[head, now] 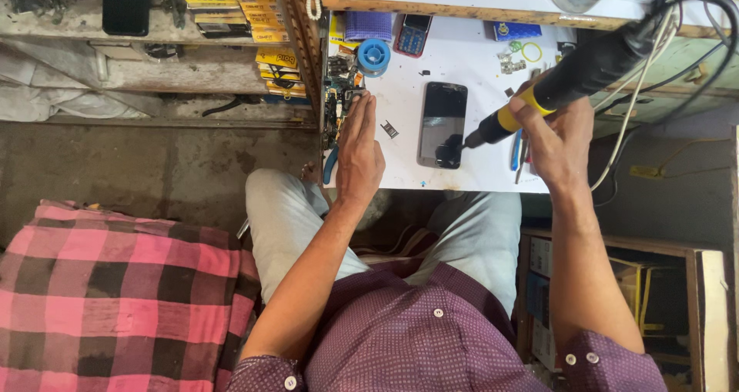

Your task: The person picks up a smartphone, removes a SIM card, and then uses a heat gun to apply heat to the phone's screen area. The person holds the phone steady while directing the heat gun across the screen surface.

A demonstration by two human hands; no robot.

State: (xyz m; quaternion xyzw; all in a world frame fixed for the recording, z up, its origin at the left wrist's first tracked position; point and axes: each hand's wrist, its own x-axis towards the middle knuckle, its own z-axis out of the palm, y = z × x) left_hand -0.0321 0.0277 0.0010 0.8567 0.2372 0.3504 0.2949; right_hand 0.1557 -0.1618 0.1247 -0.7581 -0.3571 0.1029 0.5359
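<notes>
Head view of a repair seat. The right hand [558, 134] has its grip closed around the black-and-yellow handle of a heat tool [573, 80], whose cables run off toward 1 o'clock. The tool's dark nozzle points toward 8 o'clock and ends just over the lower right corner of a dark phone [441, 118], which lies flat, screen up, near the middle of the white tabletop [469, 61]. The left hand [359, 145] rests flat at 9 o'clock of the phone, fingers straight, gripping nothing, its fingertips beside a cluttered strip of small parts at the tabletop's edge. A blue solder spool [374, 55] sits at 11 o'clock of the phone; a small metal piece [389, 129] lies between the left hand and the phone. Good practice here would likely be a steady wrist, nozzle kept just clear of the glass, and cables held off the work.
</notes>
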